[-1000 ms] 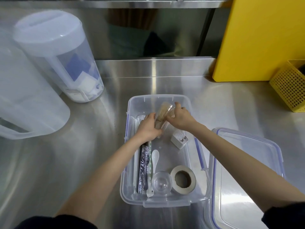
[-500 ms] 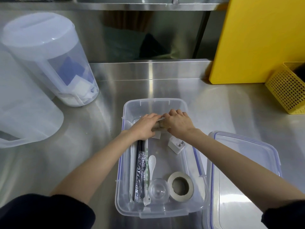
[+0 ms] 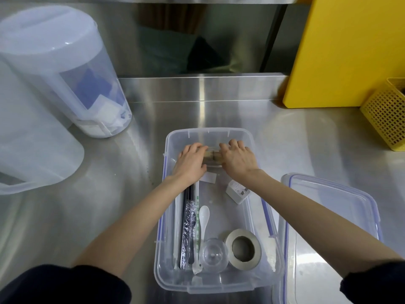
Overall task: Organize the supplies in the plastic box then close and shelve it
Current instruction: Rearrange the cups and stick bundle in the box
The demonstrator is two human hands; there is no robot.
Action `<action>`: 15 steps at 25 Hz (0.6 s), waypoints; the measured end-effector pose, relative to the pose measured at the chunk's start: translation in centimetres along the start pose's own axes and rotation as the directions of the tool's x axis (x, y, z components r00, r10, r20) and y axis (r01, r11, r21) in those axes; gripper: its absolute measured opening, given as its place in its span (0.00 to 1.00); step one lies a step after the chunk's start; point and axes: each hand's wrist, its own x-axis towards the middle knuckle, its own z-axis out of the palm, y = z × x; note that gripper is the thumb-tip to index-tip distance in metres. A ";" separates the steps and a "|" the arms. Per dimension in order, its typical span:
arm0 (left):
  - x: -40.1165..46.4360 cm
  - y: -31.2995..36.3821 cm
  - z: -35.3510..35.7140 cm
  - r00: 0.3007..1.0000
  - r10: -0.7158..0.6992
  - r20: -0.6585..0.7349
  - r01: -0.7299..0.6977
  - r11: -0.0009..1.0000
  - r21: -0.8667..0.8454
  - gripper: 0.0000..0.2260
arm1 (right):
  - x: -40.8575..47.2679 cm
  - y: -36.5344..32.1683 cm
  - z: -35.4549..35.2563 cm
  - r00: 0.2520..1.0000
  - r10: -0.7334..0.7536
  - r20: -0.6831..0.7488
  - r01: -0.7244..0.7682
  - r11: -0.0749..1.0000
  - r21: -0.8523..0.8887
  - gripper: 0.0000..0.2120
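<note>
A clear plastic box (image 3: 219,284) stands open on the steel counter, its lid (image 3: 328,238) lying flat to its right. Both hands reach into the far end of the box. My left hand (image 3: 190,163) and my right hand (image 3: 237,161) each grip one end of a clear packet of pale sticks (image 3: 213,155) lying crosswise there. Along the box's left side lie long wrapped utensils (image 3: 188,227) and a white spoon (image 3: 203,216). A white plug adapter (image 3: 237,191) sits mid-right. A small clear cup (image 3: 213,255) and a tape roll (image 3: 243,265) sit at the near end.
Two large translucent lidded containers, one (image 3: 65,73) behind the other (image 3: 26,139), stand on the counter at the left. A yellow board (image 3: 346,51) leans at the back right, with a yellow perforated basket (image 3: 385,119) beside it. A steel backsplash runs behind the box.
The packet of sticks went from held upright above the box to lying flat across its far end. Both hands lowered with it and spread toward its ends.
</note>
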 end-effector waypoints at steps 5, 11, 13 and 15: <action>-1.0 0.8 -0.9 0.999 0.037 -0.033 -0.037 0.999 -0.016 0.22 | -2.0 0.0 -2.1 1.000 -0.010 0.016 0.009 0.998 0.060 0.22; -3.0 2.5 -0.6 0.984 0.146 0.104 -0.128 0.978 -0.162 0.20 | -5.9 -0.5 -2.0 0.957 -0.031 0.288 0.059 0.994 -0.090 0.22; -3.8 2.9 0.3 0.970 0.168 0.178 -0.126 0.965 -0.228 0.20 | -6.6 -0.8 -1.7 0.960 -0.027 0.278 0.067 0.989 -0.136 0.21; -4.4 3.4 1.0 0.962 0.148 0.231 -0.077 0.954 -0.289 0.21 | -7.0 -0.8 -1.5 0.970 -0.037 0.240 0.066 0.991 -0.114 0.20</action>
